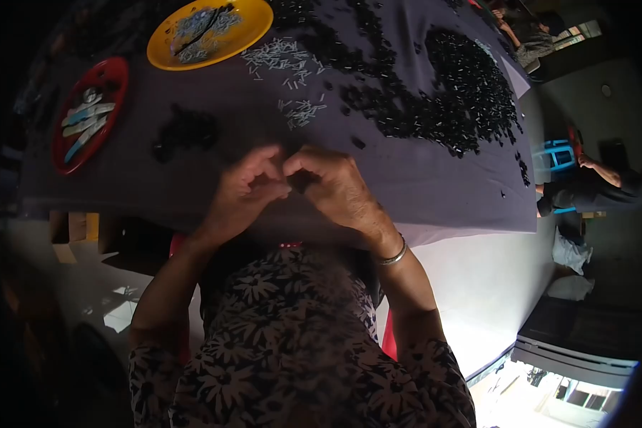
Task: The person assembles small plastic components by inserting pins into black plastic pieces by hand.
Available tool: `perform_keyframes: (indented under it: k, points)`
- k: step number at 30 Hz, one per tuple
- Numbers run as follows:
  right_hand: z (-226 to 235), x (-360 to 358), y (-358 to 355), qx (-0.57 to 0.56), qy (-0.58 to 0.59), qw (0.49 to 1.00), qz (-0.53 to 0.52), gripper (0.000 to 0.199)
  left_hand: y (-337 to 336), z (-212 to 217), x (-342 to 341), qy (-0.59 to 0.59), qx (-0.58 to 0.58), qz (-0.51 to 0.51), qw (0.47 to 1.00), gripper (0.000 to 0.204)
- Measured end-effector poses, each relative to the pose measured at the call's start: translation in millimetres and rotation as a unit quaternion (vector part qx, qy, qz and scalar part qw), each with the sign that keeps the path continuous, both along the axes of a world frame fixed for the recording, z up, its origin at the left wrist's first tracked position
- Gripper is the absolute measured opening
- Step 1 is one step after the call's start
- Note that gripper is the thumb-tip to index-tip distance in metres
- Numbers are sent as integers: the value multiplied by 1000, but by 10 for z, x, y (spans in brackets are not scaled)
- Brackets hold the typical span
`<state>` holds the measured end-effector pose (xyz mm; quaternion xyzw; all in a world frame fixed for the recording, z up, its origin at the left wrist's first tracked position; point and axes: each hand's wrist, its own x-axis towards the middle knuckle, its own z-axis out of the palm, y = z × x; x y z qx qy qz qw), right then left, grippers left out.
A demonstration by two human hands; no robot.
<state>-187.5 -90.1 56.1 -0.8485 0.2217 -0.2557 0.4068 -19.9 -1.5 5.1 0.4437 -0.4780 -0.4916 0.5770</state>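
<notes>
My left hand [244, 187] and my right hand [339, 187] meet above the near edge of the cloth-covered table [435, 192]. Both are closed, fingers curled and tips pinched towards each other. A dark patch shows inside the right hand's curl; whether it is a held piece or shadow is unclear. Just beyond the hands lies a small cluster of short, clear tube-like pieces [302, 112], with a larger scatter of them [278, 58] behind. A loose pile of small black pieces [187, 130] rests to the left of my hands.
A big spread of shiny black pieces [471, 96] covers the table's right side. At the far left, a yellow plate [259, 28] holds more clear pieces. A red tray [119, 82] carries several white-and-blue-handled tools [85, 121]. Another person [603, 189] is off to the right.
</notes>
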Motion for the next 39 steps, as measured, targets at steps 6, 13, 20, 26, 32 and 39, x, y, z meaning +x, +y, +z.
perform_keyframes:
  k: [6,13,20,26,32,39]
  points:
    - [-81,49,64,52,-45,997,-21,41,38,-42,77,-16,-11,9,1000,46]
    - [55,-445,-332,97,-94,982,-136,36,27,34,136,-5,-30,48,998,14]
    - [144,-831,-814,48,44,974,-215,37,-90,93,256,-28,-54,97,993,14]
    - [-246,-803,-811,-10,30,986,-163,39,-157,22,312,-172,-40,162,971,13]
    - [-330,-593,-554,-241,83,948,-188,35,-179,-5,278,-209,-65,168,961,14]
    - [-294,-589,-574,-239,78,948,-196,28,-231,-11,301,-201,-88,167,961,14]
